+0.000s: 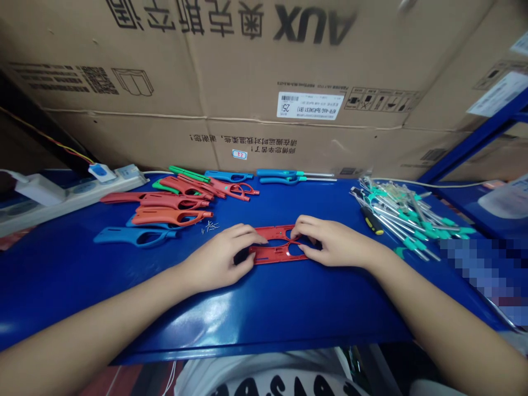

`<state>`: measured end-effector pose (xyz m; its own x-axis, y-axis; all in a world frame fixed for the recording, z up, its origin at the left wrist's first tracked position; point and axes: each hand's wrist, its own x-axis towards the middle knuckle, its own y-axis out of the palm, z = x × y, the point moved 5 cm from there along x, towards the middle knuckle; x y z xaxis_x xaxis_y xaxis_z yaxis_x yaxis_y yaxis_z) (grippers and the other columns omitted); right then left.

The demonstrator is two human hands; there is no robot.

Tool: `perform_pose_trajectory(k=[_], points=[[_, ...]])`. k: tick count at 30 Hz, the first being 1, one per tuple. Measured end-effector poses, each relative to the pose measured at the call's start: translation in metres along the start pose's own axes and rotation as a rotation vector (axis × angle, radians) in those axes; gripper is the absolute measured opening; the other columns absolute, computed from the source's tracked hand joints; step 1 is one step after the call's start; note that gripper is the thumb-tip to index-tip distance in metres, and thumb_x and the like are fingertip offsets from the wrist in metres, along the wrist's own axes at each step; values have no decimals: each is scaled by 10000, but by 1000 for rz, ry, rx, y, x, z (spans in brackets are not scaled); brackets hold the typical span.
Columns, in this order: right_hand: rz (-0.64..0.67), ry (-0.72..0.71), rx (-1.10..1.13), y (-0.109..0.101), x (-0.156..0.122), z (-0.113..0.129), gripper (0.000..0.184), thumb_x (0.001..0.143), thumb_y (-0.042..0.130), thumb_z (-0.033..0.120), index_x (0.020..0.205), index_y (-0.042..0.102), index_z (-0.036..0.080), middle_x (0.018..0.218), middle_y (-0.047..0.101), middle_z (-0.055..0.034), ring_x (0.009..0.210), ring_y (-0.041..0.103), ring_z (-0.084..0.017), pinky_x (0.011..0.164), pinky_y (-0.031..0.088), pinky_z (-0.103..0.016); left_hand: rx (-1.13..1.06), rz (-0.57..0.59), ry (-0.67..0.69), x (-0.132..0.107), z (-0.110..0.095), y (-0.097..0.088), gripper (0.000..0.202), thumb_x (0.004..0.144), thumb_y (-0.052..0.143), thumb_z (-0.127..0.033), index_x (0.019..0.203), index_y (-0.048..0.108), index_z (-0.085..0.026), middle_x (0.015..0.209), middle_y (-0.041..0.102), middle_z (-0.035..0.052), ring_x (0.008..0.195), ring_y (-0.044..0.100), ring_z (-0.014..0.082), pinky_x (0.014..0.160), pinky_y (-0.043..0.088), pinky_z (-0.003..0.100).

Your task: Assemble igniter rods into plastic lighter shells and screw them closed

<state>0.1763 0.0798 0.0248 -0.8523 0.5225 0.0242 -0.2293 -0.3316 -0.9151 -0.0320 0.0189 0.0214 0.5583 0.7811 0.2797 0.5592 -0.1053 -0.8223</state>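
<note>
1. Two red handle halves (270, 254) on the blue table (206, 313) are gripped at opposite ends by the left hand (225, 256) and right hand (336, 242); one could be tipped by uneven pressure.
2. Small metal bits (212, 226) could be scattered if brushed by the left hand.
3. Piled rods (396, 220) could be dislodged if the right hand is swung wide.

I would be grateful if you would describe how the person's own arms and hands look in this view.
Both the left hand and the right hand are ungloved, with slender fingers and no rings or watch visible. The left forearm and right forearm are bare, with no sleeves in view. A white garment with bold black print shows below.
</note>
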Motion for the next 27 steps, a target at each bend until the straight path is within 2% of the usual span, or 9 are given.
perform_pose_trajectory(k=[6,12,15,17,19,21,22,24,27], points=[[-20,-31,5,1,0,0,238,913,551,183,1138,623,206,1120,622,-78,855,611,-175,758,490,-301,21,9,-10,0,4,0,295,933,508,-132,1181,634,-228,1100,665,67,1027,605,225,920,501,392],[-46,-66,16,3,3,3,246,921,556,179,1150,643,199,1142,630,-88,929,629,-190,823,508,-320,81,25,-26,-1,3,-2,226,916,514,-136,1088,645,-200,1069,663,69,996,598,232,901,493,392],[-97,-68,12,-11,-1,-1,254,955,546,240,1181,660,228,1147,643,-89,926,640,-195,814,516,-327,108,33,-22,-1,2,-3,208,909,517,-144,1054,658,-190,1043,663,68,972,590,233,887,487,397],[-259,-24,-28,-35,-11,-13,235,961,517,232,1126,684,242,1045,681,-69,893,645,-205,796,512,-334,123,31,-23,-1,3,-3,203,918,512,-159,1052,662,-187,1035,661,70,971,588,235,881,484,398],[-517,133,-104,-67,-29,-33,246,936,494,187,1071,695,234,986,700,-58,843,646,-211,790,504,-345,143,20,-25,-1,3,-3,198,937,507,-185,1059,662,-188,1046,660,72,990,587,240,887,479,404],[-644,329,-210,-92,-51,-57,303,899,483,150,1109,686,229,839,656,-41,700,586,-194,698,480,-327,166,6,-19,-1,1,-3,192,954,516,-229,1077,661,-197,1084,659,70,1029,583,246,906,469,413],[-617,413,-263,-100,-60,-69,353,867,495,120,1158,671,218,883,641,-53,730,580,-194,724,477,-325,174,3,-13,-1,0,-2,192,959,528,-257,1090,659,-205,1108,657,66,1051,581,247,915,464,415],[-432,702,-340,-105,-78,-100,366,827,543,98,1162,655,192,1043,634,-91,859,587,-198,805,457,-313,177,11,-2,-2,-2,-1,204,956,565,-316,1113,652,-219,1152,652,59,1082,580,245,924,461,409],[-276,913,-302,-104,-98,-130,129,805,641,154,925,686,140,941,667,-120,813,597,-218,723,430,-318,191,36,13,-2,-3,1,231,929,622,-375,1107,651,-229,1178,649,51,1095,584,247,915,462,403]])
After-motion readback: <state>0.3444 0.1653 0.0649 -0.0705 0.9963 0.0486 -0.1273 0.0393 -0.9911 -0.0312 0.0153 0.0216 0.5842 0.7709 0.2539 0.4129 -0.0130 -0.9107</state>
